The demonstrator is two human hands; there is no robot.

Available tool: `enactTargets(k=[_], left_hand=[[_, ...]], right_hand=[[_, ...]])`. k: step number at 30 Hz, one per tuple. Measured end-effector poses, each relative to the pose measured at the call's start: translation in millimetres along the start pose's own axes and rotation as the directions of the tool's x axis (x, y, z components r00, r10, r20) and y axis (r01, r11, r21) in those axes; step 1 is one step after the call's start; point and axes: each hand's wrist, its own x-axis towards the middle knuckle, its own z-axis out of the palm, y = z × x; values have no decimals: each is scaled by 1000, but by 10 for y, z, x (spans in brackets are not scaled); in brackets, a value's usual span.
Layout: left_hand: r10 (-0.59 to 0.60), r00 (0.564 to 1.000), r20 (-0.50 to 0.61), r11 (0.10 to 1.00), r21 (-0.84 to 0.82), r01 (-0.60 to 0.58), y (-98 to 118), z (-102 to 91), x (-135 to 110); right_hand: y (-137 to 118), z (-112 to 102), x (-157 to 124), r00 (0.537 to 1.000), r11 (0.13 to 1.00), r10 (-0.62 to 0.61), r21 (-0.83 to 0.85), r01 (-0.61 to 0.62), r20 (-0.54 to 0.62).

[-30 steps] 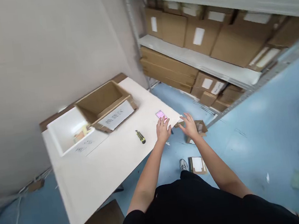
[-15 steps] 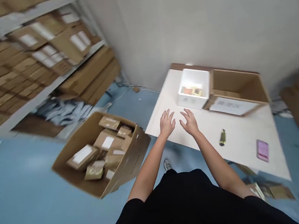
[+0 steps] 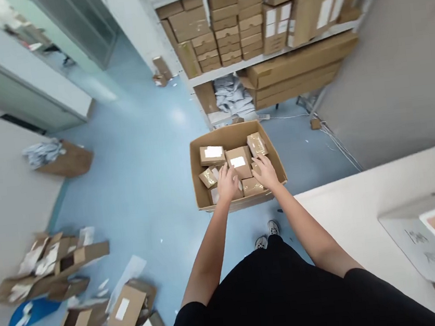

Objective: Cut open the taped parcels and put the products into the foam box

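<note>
A large open cardboard box (image 3: 199, 186) stands on the floor in front of me, holding several small taped parcels. My left hand (image 3: 228, 181) hangs over its near side with fingers apart and nothing in them. To its right, my right hand (image 3: 264, 171) is also spread, above the near right parcels. Between and beyond the hands lies a cardboard parcel (image 3: 244, 166) with a white label. Another labelled parcel (image 3: 207, 160) sits at the far left inside, and a taped parcel (image 3: 256, 140) at the far right. Whether the fingertips touch any parcel, I cannot tell.
Shelving (image 3: 226, 70) stacked with boxes stands behind the large box. At right is a white table (image 3: 337, 212) carrying a white foam box (image 3: 411, 245). Opened cartons (image 3: 126, 309) and packing scraps litter the floor at lower left. Cables (image 3: 336, 141) run along the wall.
My view has swung left from the table to the large box. Both hands, open throughout, have moved from above the table to over the parcels in that box.
</note>
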Motion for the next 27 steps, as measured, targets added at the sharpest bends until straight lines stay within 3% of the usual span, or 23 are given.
enactTargets(k=[5,10,14,19,23,27], left_hand=[[-266,963,32,964,35,265,-618,-45,-10],[-482,869,114,876,52,479,-1390,59,11],[-581,798,162,814,82,575,-2166,326,157],[-634,725,268,770,140,622,-3040,822,490],[-639,702,314,766,179,618,-3337,1125,607],[-604,741,292,793,136,593,-3254,1270,431]], right_hand=[[-62,650,558,990,994,-30,107,15,136],[-41,1482,792,956,985,36,153,-84,292],[126,2230,810,911,980,119,101,-172,396],[435,3047,796,884,974,195,19,-224,424],[621,3461,742,863,954,275,-10,-299,423],[703,3672,624,827,888,425,8,-460,368]])
